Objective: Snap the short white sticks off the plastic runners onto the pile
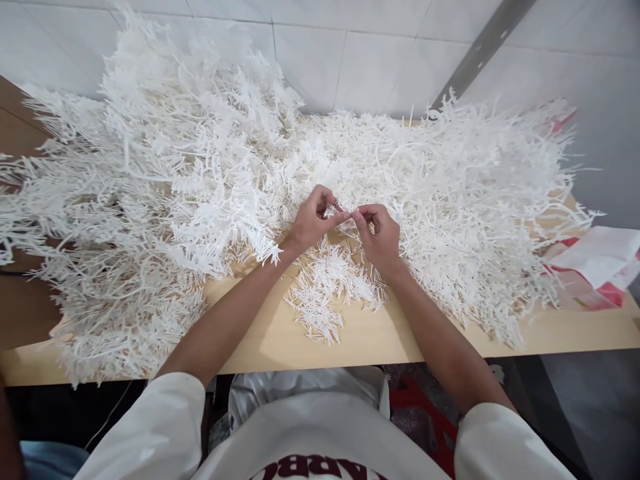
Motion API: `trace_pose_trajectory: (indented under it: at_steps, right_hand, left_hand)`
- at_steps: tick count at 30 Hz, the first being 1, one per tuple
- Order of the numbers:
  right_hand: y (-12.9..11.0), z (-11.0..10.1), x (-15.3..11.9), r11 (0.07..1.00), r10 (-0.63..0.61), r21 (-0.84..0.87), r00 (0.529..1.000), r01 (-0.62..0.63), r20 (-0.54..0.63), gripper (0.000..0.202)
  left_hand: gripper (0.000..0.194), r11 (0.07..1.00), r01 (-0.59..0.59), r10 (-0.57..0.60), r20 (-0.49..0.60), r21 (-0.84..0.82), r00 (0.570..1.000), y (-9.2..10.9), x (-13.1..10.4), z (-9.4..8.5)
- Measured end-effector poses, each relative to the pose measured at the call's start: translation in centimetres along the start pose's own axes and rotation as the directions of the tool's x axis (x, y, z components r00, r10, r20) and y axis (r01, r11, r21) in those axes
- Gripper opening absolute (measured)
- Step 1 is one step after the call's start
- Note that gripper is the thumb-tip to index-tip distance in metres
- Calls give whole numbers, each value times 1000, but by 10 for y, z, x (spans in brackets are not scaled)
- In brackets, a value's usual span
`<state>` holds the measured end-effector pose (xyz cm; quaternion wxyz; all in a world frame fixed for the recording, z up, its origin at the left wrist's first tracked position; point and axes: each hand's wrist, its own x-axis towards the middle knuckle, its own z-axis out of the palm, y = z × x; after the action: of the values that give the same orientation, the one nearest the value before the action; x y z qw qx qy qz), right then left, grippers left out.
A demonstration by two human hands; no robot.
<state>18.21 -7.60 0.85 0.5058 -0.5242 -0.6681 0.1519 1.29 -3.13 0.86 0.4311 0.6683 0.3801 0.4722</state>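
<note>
White branching plastic-like strands (450,173) lie heaped across the wooden table (280,340), piled highest at the back left. Near the middle, my left hand (316,217) has thumb and forefinger brought together at a small white piece. My right hand (379,235) meets it there, its thumb and fingertips pinched on the same spot. The piece between the fingertips is too small to make out clearly. Just below both hands, a small loose pile of short white bits (333,287) rests on the table.
A red and white plastic bag (595,267) lies at the table's right end. Brown cardboard (23,293) stands at the far left. Behind the heap is a tiled wall (310,60) with a grey metal bar (483,50). Part of another person shows at the bottom left.
</note>
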Motion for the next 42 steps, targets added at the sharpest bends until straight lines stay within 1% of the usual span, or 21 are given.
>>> trace_pose_trajectory:
  at_steps: [4,6,8,10,12,15,17,18,19,22,24,25,27,30,34,37,39,42]
  right_hand:
    - [-2,2,-1,1000,-1,23,1000,1,-18,15]
    - [-3,2,0,1000,-18,-3,1000,18,5,16]
    - [-3,2,0,996,-65,-55,998,66,24,13]
    - [-2,2,-1,989,-106,-103,994,109,34,13]
    - [-3,3,-4,979,-135,-146,989,143,60,16]
    - [-9,5,-11,946,-243,-193,965,259,102,18]
    - [-14,6,-14,927,-300,-203,949,315,101,19]
    - [-17,6,-14,931,-293,-201,952,305,89,19]
    - [-19,5,-13,944,-259,-193,963,269,77,20]
    - [-21,3,-7,986,-82,-138,995,89,55,22]
    - [-19,0,-2,993,10,-119,998,-1,69,23]
    - [-17,0,0,992,36,-126,996,-25,86,24]
    - [-12,-1,2,987,45,-156,991,-25,130,21]
    - [-7,0,2,980,-8,-196,986,40,166,16]
    - [-8,1,1,970,-90,-208,978,129,190,14]
    - [-12,1,0,977,-113,-159,975,144,192,15]
    - [-14,2,0,988,-79,-121,985,98,153,16]
    - [-16,2,-1,998,65,-30,995,-63,72,16]
  left_hand:
    - [39,986,-107,100,66,129,993,1,1,-1]
    - [40,981,-122,108,96,149,990,3,1,-1]
    - [42,980,-133,113,136,148,984,5,0,0]
    - [39,979,-145,122,157,144,980,5,0,1]
    - [36,980,-130,110,133,153,985,4,1,1]
    - [33,991,-14,12,12,135,1000,1,2,-1]
    - [33,995,37,-34,-34,94,999,0,2,-3]
    - [33,996,40,-38,-29,80,999,0,2,-4]
    - [34,997,33,-32,-8,70,999,1,2,-5]
    - [41,998,-15,8,101,69,995,2,2,-6]
    - [46,994,-59,43,159,94,986,3,3,-6]
    - [48,990,-82,62,171,111,983,3,3,-5]
    - [48,982,-125,99,177,143,979,2,3,-5]
    - [43,970,-159,121,203,182,972,0,1,-3]
    - [36,964,-129,76,225,234,971,-2,0,-1]
    - [37,971,-109,63,213,212,975,1,0,-1]
    - [40,974,-112,66,226,197,972,3,0,-2]
    - [43,969,-138,79,271,207,959,6,0,-3]
